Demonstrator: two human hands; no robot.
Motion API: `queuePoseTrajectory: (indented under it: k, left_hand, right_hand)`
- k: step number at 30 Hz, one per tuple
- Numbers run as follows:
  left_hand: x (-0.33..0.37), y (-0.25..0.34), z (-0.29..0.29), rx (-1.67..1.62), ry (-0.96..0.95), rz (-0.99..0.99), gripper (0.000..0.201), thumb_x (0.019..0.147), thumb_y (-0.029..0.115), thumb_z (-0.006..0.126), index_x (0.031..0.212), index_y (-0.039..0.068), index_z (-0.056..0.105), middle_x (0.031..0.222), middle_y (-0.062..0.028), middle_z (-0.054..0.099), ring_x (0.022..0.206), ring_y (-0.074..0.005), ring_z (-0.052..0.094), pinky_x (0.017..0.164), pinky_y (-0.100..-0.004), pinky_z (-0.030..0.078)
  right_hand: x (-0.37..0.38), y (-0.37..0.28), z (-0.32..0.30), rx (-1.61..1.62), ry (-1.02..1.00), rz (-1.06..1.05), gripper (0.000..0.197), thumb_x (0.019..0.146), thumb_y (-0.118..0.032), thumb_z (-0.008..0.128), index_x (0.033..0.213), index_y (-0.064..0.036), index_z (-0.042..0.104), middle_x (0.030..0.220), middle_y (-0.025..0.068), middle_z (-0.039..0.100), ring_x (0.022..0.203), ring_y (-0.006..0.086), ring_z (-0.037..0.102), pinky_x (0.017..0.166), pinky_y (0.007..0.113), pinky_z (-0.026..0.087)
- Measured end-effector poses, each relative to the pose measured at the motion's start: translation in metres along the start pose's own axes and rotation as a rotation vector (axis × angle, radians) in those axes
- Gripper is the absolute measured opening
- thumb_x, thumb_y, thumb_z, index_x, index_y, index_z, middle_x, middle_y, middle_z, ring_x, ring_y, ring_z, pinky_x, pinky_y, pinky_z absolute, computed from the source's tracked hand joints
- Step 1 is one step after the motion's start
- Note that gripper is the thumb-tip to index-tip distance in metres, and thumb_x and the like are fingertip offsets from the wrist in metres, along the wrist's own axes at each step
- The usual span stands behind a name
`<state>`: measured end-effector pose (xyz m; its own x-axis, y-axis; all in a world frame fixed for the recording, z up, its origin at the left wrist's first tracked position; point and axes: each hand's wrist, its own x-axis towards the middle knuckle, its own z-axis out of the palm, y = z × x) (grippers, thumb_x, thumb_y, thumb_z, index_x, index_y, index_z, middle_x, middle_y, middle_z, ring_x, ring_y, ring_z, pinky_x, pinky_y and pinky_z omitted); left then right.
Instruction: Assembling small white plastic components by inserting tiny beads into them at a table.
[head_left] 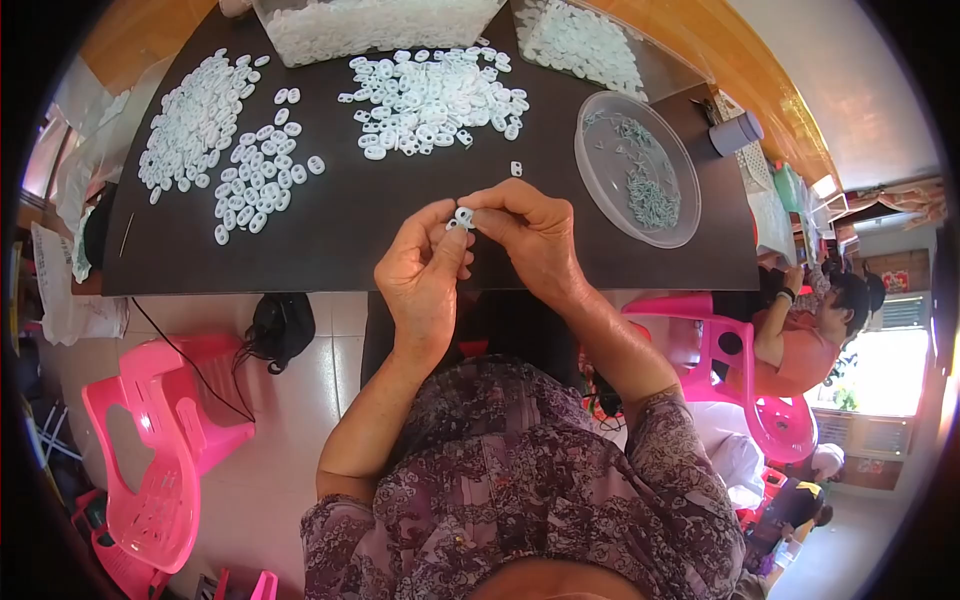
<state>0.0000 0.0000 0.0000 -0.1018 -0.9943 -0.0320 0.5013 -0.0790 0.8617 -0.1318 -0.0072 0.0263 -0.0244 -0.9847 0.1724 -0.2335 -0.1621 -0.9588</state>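
Just past the table's near edge, my left hand (416,280) pinches a small white oval plastic piece (464,215) with holes between thumb and fingers. My right hand (538,238) meets it from the other side, thumb and forefinger closed on the same piece. Whether a smaller part sits between the fingertips is hidden. A single white piece (516,169) lies beyond my right hand. Similar pieces form a middle pile (435,100), a far-left pile (195,130) and a looser group (260,180). To the right, a round clear tray (592,175) holds small grey-green parts (652,205).
Two clear bins of white pieces stand at the back, a large bin (290,52) and a right-hand bin (672,78). A grey cylinder (735,134) is at the right edge. Pink chairs (165,460) stand on the floor. A co-worker (800,350) sits to the right.
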Motion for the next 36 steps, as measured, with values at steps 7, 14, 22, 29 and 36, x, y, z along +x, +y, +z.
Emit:
queuePoseTrajectory:
  k: [7,14,22,29,36]
  left_hand:
    - [0.002,0.0,-0.002,-0.039,-0.025,0.028,0.027,0.087,-0.001,0.056,0.113,-0.003,0.055,0.079,-0.0024,0.058,0.065,-0.0058,0.052,0.056,-0.0173,0.043]
    - [0.003,-0.003,-0.003,-0.047,-0.052,0.07,0.025,0.086,0.002,0.059,0.11,-0.004,0.058,0.077,-0.0056,0.059,0.064,-0.0108,0.056,0.054,-0.0224,0.047]
    - [0.004,0.002,-0.001,-0.059,-0.002,0.037,0.022,0.086,0.002,0.058,0.107,-0.006,0.06,0.083,-0.0088,0.062,0.065,-0.0132,0.058,0.054,-0.0243,0.05]
    - [0.007,0.01,-0.002,-0.098,0.011,-0.045,0.019,0.087,0.0,0.054,0.103,-0.009,0.06,0.089,-0.0123,0.064,0.067,-0.0145,0.061,0.058,-0.0236,0.051]
    - [0.008,0.013,-0.001,-0.119,0.044,-0.102,0.019,0.086,0.0,0.055,0.103,-0.008,0.06,0.089,-0.0122,0.065,0.068,-0.0132,0.06,0.06,-0.0222,0.05]
  right_hand:
    - [0.002,-0.001,0.001,0.009,-0.007,0.043,0.012,0.081,0.004,0.059,0.091,0.0016,0.064,0.08,0.0019,0.062,0.075,0.0055,0.055,0.067,0.021,0.046]
    - [0.002,-0.009,0.0,0.041,-0.029,0.085,0.008,0.081,0.004,0.059,0.087,0.002,0.063,0.078,0.002,0.062,0.073,0.0055,0.056,0.067,0.022,0.047]
    - [-0.004,-0.005,0.002,-0.085,-0.032,-0.034,0.013,0.08,0.002,0.062,0.093,0.0001,0.062,0.083,0.0015,0.06,0.076,0.0063,0.055,0.069,0.022,0.046]
    - [-0.005,-0.01,0.002,-0.33,-0.058,-0.215,0.026,0.072,0.0,0.069,0.097,-0.0027,0.062,0.086,0.0023,0.055,0.069,0.0085,0.05,0.062,0.023,0.043]
    - [-0.002,-0.002,0.002,-0.48,0.021,-0.47,0.028,0.069,0.001,0.069,0.096,-0.0027,0.062,0.086,0.0075,0.058,0.068,0.0155,0.053,0.059,0.026,0.045]
